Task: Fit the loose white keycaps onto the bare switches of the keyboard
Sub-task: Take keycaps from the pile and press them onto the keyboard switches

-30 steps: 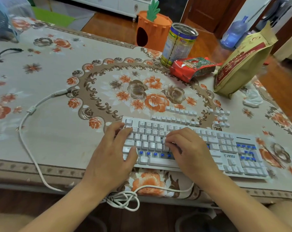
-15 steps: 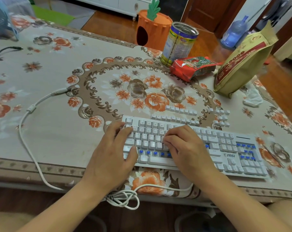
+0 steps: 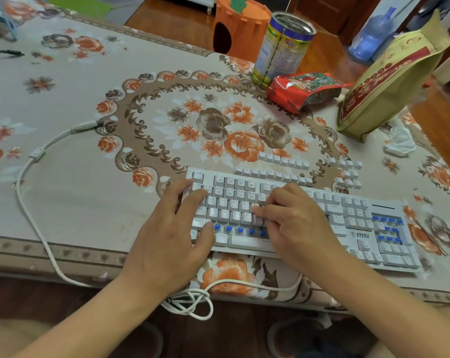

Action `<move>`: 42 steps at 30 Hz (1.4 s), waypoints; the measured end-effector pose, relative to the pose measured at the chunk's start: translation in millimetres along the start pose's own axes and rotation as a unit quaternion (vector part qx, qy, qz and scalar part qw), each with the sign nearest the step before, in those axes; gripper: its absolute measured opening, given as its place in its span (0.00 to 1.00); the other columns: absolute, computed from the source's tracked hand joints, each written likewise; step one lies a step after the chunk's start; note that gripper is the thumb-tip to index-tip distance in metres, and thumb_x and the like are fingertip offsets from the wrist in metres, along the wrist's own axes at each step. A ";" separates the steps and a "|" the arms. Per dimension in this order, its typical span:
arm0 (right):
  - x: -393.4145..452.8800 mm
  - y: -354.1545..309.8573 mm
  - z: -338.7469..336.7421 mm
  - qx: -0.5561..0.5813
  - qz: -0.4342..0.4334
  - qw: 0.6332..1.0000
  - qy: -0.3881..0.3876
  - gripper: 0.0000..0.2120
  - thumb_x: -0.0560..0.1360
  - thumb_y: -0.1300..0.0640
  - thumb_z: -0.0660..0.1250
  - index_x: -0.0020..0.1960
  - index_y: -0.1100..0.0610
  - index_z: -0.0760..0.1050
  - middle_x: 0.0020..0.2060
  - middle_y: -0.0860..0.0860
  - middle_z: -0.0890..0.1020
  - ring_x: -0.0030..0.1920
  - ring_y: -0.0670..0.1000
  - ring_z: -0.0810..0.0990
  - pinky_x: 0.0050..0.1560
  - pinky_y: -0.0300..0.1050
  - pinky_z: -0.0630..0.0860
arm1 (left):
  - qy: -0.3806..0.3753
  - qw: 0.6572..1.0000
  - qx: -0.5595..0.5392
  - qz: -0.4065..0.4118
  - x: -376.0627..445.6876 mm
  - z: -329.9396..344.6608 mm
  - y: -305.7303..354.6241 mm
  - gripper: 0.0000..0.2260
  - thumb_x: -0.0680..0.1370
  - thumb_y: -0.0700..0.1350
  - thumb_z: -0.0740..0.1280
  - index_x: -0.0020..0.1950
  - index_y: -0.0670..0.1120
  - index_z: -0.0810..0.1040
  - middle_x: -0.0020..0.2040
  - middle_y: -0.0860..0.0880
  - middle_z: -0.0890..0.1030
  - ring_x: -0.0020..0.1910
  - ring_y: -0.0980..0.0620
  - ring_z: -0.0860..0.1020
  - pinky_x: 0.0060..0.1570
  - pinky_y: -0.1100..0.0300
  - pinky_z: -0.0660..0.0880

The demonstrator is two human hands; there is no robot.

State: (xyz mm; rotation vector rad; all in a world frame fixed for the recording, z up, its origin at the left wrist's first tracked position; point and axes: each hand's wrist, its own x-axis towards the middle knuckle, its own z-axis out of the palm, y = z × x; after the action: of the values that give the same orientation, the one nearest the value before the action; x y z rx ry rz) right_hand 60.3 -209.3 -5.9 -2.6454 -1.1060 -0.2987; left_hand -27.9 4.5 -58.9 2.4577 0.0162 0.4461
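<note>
From the head camera, your left hand point(image 3: 164, 244) rests on the left end of the keyboard point(image 3: 347, 218), its fingers point(image 3: 178, 195) straight and spread over the keys, thumb lying by the shift key, holding nothing. Your right hand point(image 3: 293, 223) sits over the middle, its fingers point(image 3: 264, 210) curled down onto a keycap in the home row; whether they pinch it you cannot tell. Just below those fingertips runs a row of bare blue switches point(image 3: 239, 229), and more show well to the right. The loose white keycaps point(image 3: 283, 161) lie in rows on the tabletop point(image 3: 64, 192) just beyond your fingers.
</note>
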 end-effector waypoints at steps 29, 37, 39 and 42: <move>103.7 74.2 -13.3 0.021 0.171 0.978 -0.118 0.10 0.77 0.58 0.70 0.58 0.52 0.83 0.56 0.48 0.83 0.58 0.51 0.79 0.59 0.46 0.74 | 0.004 1.000 -0.018 -0.012 4.2 -1.8 0.1 0.25 0.77 0.57 0.59 0.71 0.47 0.73 0.75 0.49 0.65 0.67 0.48 0.73 0.53 0.56 0.75; 134.9 92.7 25.5 -0.072 0.119 0.979 -0.148 0.06 0.74 0.56 0.72 0.48 0.47 0.85 0.43 0.47 0.84 0.47 0.51 0.78 0.43 0.46 0.79 | 0.008 0.999 -0.029 -0.033 6.2 -1.8 -2.2 0.26 0.77 0.58 0.58 0.70 0.47 0.74 0.74 0.51 0.66 0.64 0.52 0.73 0.52 0.61 0.72; 134.3 90.0 25.3 -0.087 0.091 0.982 -0.139 0.06 0.74 0.55 0.72 0.48 0.48 0.86 0.42 0.47 0.84 0.47 0.52 0.79 0.44 0.48 0.80 | 0.006 0.999 -0.028 -0.034 5.5 -1.9 -1.9 0.26 0.77 0.59 0.58 0.71 0.47 0.74 0.74 0.51 0.66 0.65 0.52 0.73 0.53 0.62 0.72; 129.3 76.8 11.8 -0.049 0.092 0.990 -0.096 0.07 0.76 0.56 0.71 0.53 0.52 0.84 0.45 0.47 0.84 0.50 0.50 0.76 0.51 0.48 0.76 | 0.007 0.999 -0.032 -0.032 4.6 -2.5 -1.8 0.26 0.77 0.59 0.58 0.71 0.47 0.74 0.74 0.52 0.65 0.66 0.53 0.72 0.53 0.62 0.72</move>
State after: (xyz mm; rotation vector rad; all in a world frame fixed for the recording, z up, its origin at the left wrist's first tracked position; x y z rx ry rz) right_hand 205.8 -171.5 7.7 -2.8882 -0.9105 -0.0637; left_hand -24.1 8.0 -56.7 2.3851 0.0847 0.4288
